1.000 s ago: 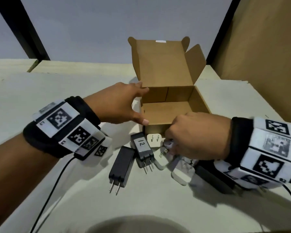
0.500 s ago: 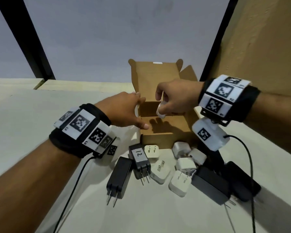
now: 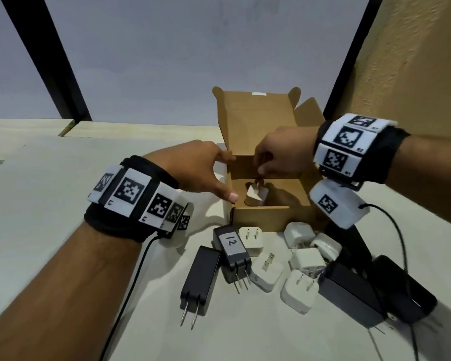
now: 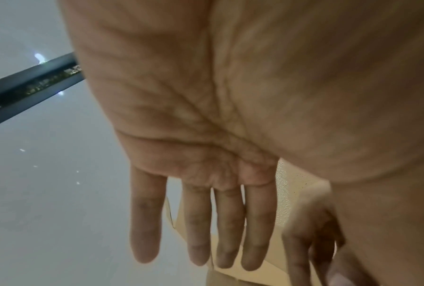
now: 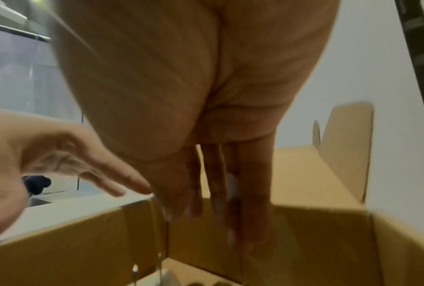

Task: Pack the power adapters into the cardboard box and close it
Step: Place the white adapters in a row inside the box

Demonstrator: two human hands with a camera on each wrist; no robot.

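Here a pale, cream-coloured table (image 3: 50, 194) runs back to a flat grey wall crossed by two slanted black bars, with a tan textured panel standing along its right edge. The open brown cardboard box (image 3: 268, 217) sits toward the table's far middle, its lid flap upright at the back and a side flap angled out to the right.

Inside, a small white cube power adapter (image 3: 255, 195) lies tilted against the box floor near the left wall, prongs pointing up toward the right hand (image 3: 281, 155). That hand hovers over the opening with its fingers pointing down and loosely together; whether they touch the prongs is hard to make out, since the right wrist view is blurred. The left hand (image 3: 198, 168) has straight, slightly spread fingers, the thumb at the box's near left corner and the fingertips at the left wall.

Just in front of the box, the remaining adapters crowd together. A slim black adapter (image 3: 199, 280) and a black adapter labelled "12" (image 3: 232, 252) lie lengthwise, prongs toward the near edge. White cube adapters (image 3: 298, 291) cluster beside them. Two larger black power bricks (image 3: 349, 293) lie partly under the right wrist camera and its cable, their far ends hidden.
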